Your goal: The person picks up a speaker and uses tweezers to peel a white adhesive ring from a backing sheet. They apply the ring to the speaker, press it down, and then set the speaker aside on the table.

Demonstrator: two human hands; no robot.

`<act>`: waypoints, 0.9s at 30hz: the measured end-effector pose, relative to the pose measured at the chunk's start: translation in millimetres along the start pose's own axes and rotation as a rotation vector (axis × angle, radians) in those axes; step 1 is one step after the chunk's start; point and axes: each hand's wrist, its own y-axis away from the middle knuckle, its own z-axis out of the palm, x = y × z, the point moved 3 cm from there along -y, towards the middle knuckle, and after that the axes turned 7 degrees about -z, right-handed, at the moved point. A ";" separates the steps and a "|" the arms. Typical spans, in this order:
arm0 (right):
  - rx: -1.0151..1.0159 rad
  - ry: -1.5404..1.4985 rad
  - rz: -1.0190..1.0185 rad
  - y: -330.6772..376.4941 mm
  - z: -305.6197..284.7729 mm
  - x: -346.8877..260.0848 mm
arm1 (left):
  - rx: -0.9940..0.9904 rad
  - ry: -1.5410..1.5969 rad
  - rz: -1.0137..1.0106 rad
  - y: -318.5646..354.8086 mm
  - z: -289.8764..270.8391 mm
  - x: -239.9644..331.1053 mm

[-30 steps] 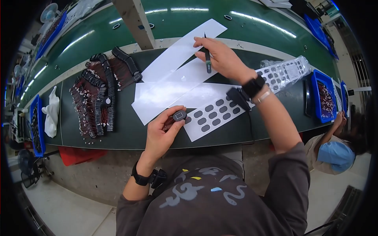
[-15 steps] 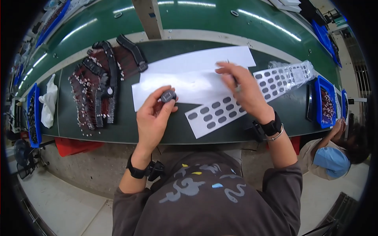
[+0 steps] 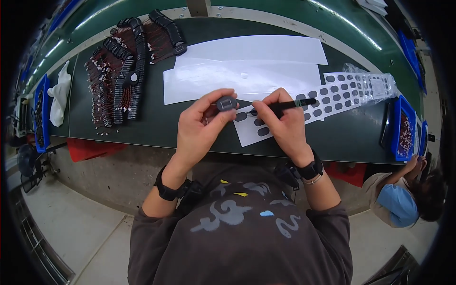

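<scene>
In the left hand (image 3: 202, 126), one small dark block (image 3: 226, 103) is pinched, above the table (image 3: 154, 130). In the right hand (image 3: 286, 124), one black pointed tool (image 3: 289, 104) is held by one pad sheet (image 3: 246, 137). Many dark pads (image 3: 263, 131) are left. How many wired black pieces (image 3: 135, 92) are done cannot be told.

Bench top (image 3: 156, 118) was dark green. Two white sheets (image 3: 256, 47) overlapped mid-bench; an oval-patterned sheet (image 3: 249, 138) lay in front and to the right, clear plastic (image 3: 382, 85) on its right end. Left side had rows of black modules (image 3: 140, 71) with red wires (image 3: 161, 45), then a white cloth (image 3: 59, 97). Left end: blue bin (image 3: 42, 114). Right end: second blue bin (image 3: 398, 123), dark flat object (image 3: 387, 123) beside it.
</scene>
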 end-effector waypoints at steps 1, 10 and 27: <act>0.000 0.027 0.002 -1.9 0.8 0.3 | -0.003 -0.003 0.011 3.4 0.4 1.5; 0.032 0.047 -0.036 -1.0 3.9 6.1 | -0.273 -0.462 0.156 28.1 15.3 -7.3; 0.017 -0.114 -0.020 -2.2 -2.9 4.6 | -0.261 -0.447 0.136 24.5 15.1 -7.0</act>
